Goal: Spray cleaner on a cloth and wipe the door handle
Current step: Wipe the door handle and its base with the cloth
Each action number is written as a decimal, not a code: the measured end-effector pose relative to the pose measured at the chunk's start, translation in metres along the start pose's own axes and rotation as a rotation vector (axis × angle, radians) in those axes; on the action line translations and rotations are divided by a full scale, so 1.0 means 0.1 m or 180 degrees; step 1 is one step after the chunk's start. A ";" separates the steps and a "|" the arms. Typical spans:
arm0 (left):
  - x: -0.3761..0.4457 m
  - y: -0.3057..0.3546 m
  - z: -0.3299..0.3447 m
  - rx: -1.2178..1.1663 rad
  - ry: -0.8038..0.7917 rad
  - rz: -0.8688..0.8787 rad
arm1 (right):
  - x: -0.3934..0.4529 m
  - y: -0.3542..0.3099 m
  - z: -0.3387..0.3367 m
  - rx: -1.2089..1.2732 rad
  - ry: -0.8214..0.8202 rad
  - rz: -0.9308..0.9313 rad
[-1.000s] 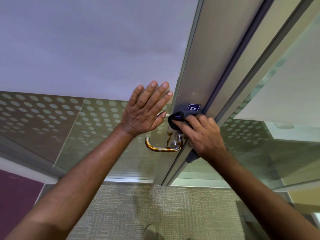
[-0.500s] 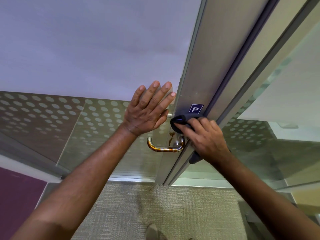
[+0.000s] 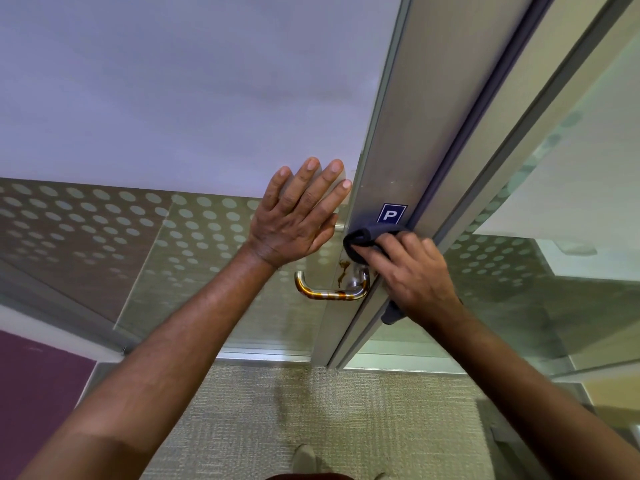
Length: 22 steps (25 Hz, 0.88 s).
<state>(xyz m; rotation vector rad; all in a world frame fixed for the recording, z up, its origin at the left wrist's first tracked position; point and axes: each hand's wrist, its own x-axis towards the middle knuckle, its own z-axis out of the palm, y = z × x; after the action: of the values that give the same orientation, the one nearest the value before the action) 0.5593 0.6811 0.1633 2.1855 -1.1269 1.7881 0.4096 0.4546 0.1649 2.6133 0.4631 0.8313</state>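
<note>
A person's left hand (image 3: 298,216) lies flat, fingers spread, on the glass door (image 3: 173,98), holding nothing. One door handle (image 3: 329,289), brown-streaked, runs crosswise just below. The right hand (image 3: 412,271), nearer its pivot end, presses one dark cloth (image 3: 360,240) against the door's edge just above it.

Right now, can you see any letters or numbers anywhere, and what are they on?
"P": a white letter on a small blue square sticker, stuck on the metal door frame just above the dark cloth in the right hand.
Nothing else readable shows in this view.
</note>
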 end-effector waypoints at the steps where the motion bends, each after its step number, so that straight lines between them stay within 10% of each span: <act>1: 0.00 -0.01 -0.01 -0.0002 0.0000 0.0000 | 0.05 0.03 -0.01 -0.0028 0.0077 0.0147; 22: -0.09 -0.08 -0.03 0.0048 -0.0042 -0.0065 | 0.06 -0.26 0.08 0.0279 -0.0253 -0.0102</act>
<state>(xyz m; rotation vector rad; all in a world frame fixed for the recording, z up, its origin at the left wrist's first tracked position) 0.5612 0.6922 0.1594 2.2121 -1.0932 1.7826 0.4139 0.4778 0.1508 2.6999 0.5290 0.7089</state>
